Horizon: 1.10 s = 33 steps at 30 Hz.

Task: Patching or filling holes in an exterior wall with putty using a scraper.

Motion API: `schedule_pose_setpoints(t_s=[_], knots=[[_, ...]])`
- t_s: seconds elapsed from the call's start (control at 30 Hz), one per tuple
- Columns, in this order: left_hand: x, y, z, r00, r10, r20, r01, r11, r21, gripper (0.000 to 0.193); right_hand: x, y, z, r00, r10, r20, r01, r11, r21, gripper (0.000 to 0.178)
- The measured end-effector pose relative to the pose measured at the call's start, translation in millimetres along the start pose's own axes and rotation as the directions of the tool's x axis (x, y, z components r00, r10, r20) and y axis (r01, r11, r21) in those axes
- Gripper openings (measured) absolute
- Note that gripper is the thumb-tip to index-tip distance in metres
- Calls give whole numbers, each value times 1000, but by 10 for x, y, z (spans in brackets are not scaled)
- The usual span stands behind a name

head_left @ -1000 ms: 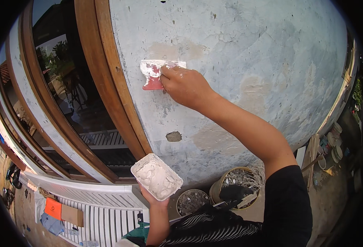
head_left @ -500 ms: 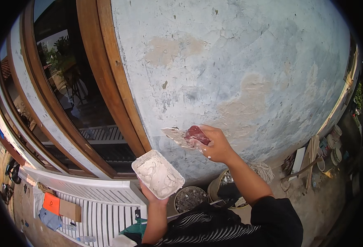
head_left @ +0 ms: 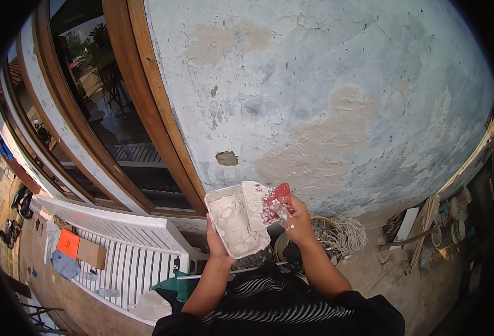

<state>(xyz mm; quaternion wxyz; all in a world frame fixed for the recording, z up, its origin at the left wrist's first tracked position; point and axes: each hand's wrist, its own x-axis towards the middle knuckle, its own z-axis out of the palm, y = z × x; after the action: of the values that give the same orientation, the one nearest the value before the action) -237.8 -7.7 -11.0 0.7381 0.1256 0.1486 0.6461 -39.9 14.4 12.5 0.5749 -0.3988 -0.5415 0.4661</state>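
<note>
My left hand (head_left: 217, 242) grips a white rectangular tub (head_left: 225, 245) by its side and underneath. Pale, creamy filler (head_left: 231, 215) fills much of the tub. In my right hand (head_left: 298, 220) is a putty knife (head_left: 281, 197) with a red handle, smeared with filler. Its coated blade lies over the tub's right side, against the filler. Ahead stands a pale blue, flaking wall (head_left: 291, 67) with a broad beige patch (head_left: 319, 143) and a small dark hole (head_left: 227, 158) just above the tub.
Wood-framed windows (head_left: 140, 73) run along the left. Below them is a white slatted bench (head_left: 124, 269) holding an orange box (head_left: 68, 243), a cardboard box (head_left: 92, 255) and cloths. Bundled rope (head_left: 345, 234) lies by buckets at the wall's foot. Boards (head_left: 420, 235) lean at the right.
My right hand has drawn the putty knife down from the wall onto the filler in the tub. The tub has shifted right and up, and the small wall hole has come into view.
</note>
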Motion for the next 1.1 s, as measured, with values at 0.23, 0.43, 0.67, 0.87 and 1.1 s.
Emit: schedule_pose_setpoints(t_s=[0.23,0.43,0.67,0.87,1.1], knots=[[-126,-391,97,991,-55,-118,70,989,130,74,-54,-240,-395,999,-46,17,47,995,-87,19],[-268,-721,3,987,-51,-150,64,994,85,72,-227,-206,-532,992,-20,124,56,954,-295,18],[-362,-774,18,979,18,-203,-2,997,77,70,-276,41,-608,990,135,-29,-130,983,128,18],[-424,-609,-132,963,152,-222,-139,988,70,69,-108,273,-543,962,272,-8,-248,889,385,23],[-266,-254,-333,931,191,-311,-180,982,63,66,524,495,199,950,313,-10,-285,880,381,23]])
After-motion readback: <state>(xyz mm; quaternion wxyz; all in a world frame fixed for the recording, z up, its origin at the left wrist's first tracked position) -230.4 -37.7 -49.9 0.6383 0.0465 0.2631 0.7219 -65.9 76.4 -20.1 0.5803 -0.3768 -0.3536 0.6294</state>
